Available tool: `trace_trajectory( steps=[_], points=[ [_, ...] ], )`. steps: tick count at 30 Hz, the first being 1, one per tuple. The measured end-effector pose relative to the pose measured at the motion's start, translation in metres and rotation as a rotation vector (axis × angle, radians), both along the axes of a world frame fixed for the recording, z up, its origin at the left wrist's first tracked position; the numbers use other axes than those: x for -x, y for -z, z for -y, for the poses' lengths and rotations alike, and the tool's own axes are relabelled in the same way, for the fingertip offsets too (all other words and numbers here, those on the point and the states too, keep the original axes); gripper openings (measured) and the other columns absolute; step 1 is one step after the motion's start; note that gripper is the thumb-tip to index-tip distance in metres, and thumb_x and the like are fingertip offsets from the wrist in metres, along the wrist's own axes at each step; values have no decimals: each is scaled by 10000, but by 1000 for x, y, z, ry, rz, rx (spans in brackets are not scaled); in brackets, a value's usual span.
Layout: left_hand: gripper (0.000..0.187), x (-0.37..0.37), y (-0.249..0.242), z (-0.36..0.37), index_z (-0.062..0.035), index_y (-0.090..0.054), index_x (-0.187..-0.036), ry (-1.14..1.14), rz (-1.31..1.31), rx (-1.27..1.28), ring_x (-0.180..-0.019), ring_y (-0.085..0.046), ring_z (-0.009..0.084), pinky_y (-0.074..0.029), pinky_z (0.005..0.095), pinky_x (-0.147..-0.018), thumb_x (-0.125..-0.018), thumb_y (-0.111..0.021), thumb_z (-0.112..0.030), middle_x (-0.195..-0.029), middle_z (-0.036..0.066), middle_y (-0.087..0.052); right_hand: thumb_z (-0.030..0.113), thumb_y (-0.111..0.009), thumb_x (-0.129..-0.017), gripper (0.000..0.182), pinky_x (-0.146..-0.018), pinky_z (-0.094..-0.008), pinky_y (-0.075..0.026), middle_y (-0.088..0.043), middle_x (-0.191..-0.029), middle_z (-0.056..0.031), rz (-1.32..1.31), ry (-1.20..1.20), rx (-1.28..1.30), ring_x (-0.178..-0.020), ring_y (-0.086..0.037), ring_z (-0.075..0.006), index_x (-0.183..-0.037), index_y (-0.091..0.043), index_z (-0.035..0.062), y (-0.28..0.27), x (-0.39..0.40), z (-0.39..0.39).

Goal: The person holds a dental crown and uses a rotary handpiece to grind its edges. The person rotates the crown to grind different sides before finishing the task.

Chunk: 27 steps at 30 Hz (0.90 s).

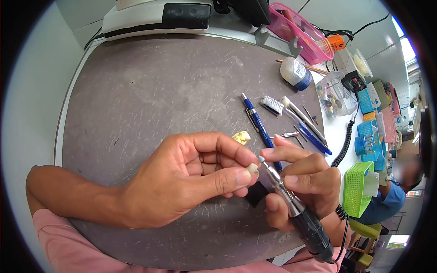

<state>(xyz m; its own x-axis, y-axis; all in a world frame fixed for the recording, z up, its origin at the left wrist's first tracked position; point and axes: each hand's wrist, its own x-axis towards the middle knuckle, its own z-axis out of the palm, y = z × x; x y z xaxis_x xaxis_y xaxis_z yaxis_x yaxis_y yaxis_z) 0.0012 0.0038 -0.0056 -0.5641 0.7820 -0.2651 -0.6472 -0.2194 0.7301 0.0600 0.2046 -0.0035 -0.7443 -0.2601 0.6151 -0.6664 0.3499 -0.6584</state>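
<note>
Tooth crown (252,168) — handpiece (291,207) tip against it

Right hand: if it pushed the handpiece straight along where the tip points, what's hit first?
Probably the small tooth piece pinched in the left hand. The right hand aims the handpiece bur at it, nearly touching; depth unclear.

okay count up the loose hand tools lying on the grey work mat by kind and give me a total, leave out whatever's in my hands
Blue-barrelled pens: 2
White-bristled brush with a blue handle: 1
White-handled slim tool: 1
Short silver metal bit: 1
Total: 5
A few thinner rods near the pens are too small to sort.
</note>
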Motion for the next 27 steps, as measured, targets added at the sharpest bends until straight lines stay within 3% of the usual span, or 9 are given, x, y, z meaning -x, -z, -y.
trace_trajectory(
  steps=[2,6,8,27],
  points=[
    [194,0,0,0,19,-540,-1051,-5,-1,-2,-809,-617,130,-513,230,-730,-868,-583,-29,-921,114,-630,123,-689,-769,359,-955,-522,-406,-518,-796,-105,37,-47,-89,-954,-612,-353,-999,-420,59,-1,0,-4],
    [190,0,0,0,16,-539,-1048,0,10,-5,-809,-618,131,-512,233,-733,-867,-582,-26,-924,117,-630,126,-689,-770,355,-958,-523,-402,-518,-794,-103,46,-48,-79,-955,-612,-351,-996,-423,62,1,-1,-2],
    [190,0,0,0,16,-539,-1046,0,11,-3,-809,-618,129,-512,233,-734,-866,-583,-26,-922,115,-629,28,-755,-683,340,-857,-518,-492,-580,-775,-120,-4,-18,16,-914,-644,-355,-907,-500,19,1,1,1],
    [194,0,0,0,28,-542,-1049,-5,17,-9,-805,-619,124,-516,230,-734,-865,-582,-19,-904,105,-628,37,-782,-646,353,-848,-497,-500,-580,-747,-99,12,11,-42,-903,-650,-344,-884,-521,37,-5,1,1]
  ],
)
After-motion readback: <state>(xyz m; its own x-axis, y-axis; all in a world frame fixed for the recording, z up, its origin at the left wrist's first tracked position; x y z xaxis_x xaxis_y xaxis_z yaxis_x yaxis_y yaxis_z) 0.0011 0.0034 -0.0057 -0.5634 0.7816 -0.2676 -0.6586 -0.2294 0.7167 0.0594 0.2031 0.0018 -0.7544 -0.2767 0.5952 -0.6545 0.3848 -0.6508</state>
